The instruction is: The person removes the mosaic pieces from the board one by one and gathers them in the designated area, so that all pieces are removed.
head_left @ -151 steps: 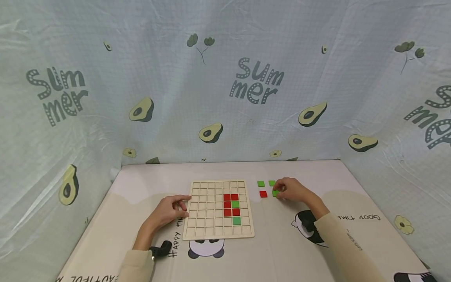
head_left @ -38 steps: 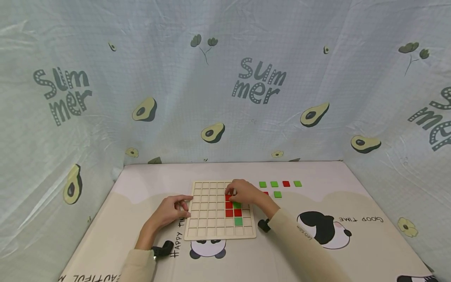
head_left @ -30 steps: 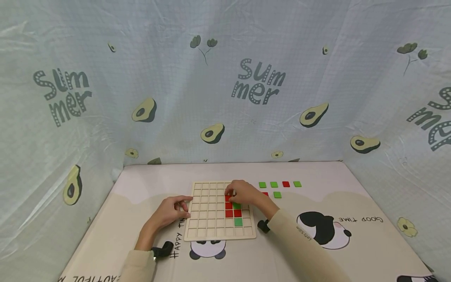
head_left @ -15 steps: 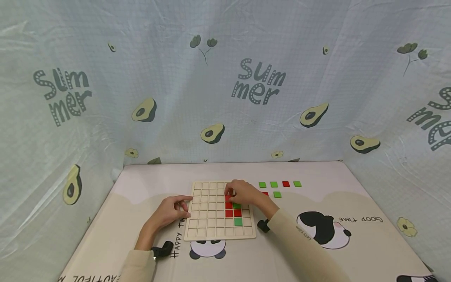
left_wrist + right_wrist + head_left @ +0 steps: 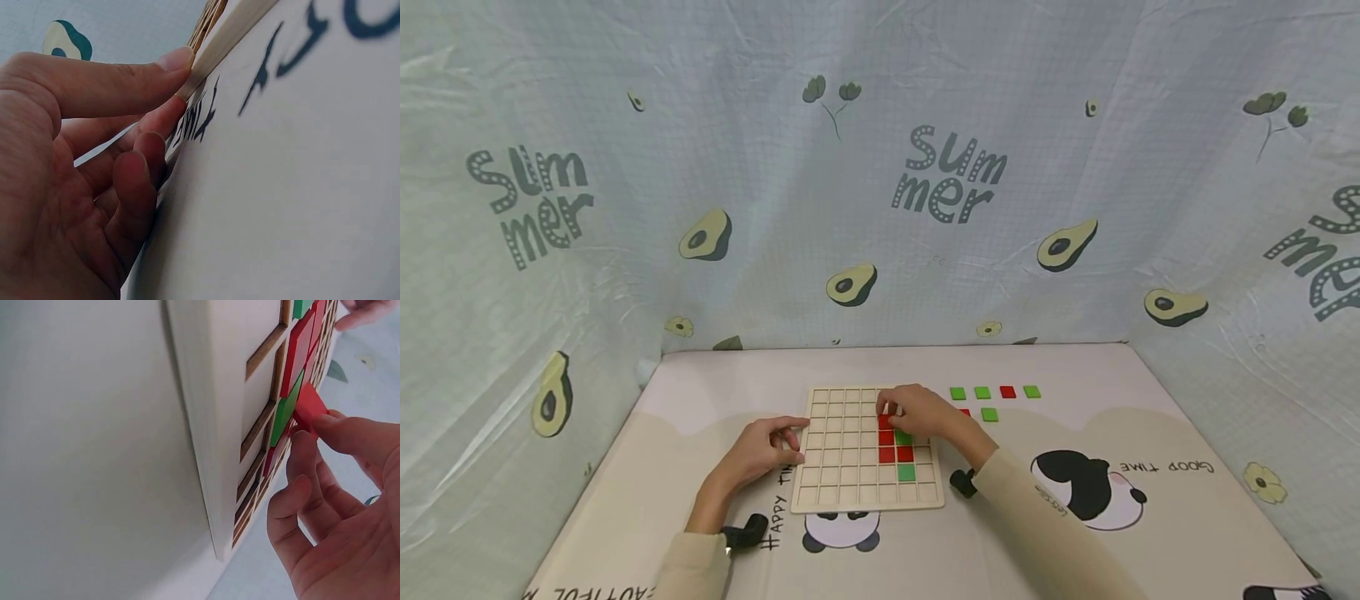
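A pale wooden grid board (image 5: 842, 475) lies on the table, with several red and green square tiles set in its right half. In the right wrist view my right hand (image 5: 340, 494) pinches a red tile (image 5: 310, 406) between thumb and finger, tilted over the tiles in the grid. The head view has the right hand (image 5: 917, 410) above the board's upper right, covering some squares. My left hand (image 5: 760, 448) touches the board's left edge with thumb and forefinger spread apart. Its fingertips meet the board's side (image 5: 215, 56) in the left wrist view.
Right of the board lie loose green tiles (image 5: 982, 392) and red tiles (image 5: 1007, 392) in two rows; the right wrist partly hides one red tile. The printed tablecloth (image 5: 1000, 550) carries panda drawings, and a patterned curtain (image 5: 760, 167) stands behind and at both sides.
Since five seconds ago my right hand has moved left from the loose tiles to over the board. It has barely moved in the last second. My left hand stays at the board's edge.
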A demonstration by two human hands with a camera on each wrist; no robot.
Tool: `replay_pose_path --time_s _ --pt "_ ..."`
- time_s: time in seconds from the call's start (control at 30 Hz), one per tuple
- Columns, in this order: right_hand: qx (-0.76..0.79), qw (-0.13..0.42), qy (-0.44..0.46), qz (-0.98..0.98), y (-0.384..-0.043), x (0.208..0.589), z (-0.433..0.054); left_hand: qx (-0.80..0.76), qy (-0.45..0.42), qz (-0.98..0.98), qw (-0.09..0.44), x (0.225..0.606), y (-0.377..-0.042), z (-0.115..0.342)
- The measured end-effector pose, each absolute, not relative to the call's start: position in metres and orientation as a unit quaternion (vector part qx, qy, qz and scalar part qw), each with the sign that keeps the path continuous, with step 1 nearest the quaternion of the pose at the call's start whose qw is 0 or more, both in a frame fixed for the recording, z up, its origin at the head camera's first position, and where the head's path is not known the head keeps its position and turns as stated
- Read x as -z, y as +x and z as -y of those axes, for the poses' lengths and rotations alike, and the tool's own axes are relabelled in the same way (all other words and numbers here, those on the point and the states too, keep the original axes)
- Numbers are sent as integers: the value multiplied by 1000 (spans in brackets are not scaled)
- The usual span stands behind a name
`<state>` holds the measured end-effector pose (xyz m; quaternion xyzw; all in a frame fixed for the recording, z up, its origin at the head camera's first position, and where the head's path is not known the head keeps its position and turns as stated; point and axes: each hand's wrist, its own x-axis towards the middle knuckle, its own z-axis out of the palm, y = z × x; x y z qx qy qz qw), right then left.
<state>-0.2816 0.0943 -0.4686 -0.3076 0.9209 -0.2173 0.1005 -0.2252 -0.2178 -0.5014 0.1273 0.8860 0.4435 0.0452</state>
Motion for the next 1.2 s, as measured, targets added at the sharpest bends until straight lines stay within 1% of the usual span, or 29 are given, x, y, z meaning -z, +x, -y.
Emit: replay_pose_path --time_s 0.33,0.67,1.07,1.2 --pt "214 87 -315 -920 -282 472 -95 -442 130 -887 45 501 -225 218" --pt "235 80 -299 -922 -277 467 -98 -442 125 -887 45 502 -224 217" --pt "249 61 -292 -921 -276 463 -121 -441 125 -888 43 500 -223 216" --pt "252 61 -273 -926 -275 461 -132 -441 124 -888 44 500 -223 216"
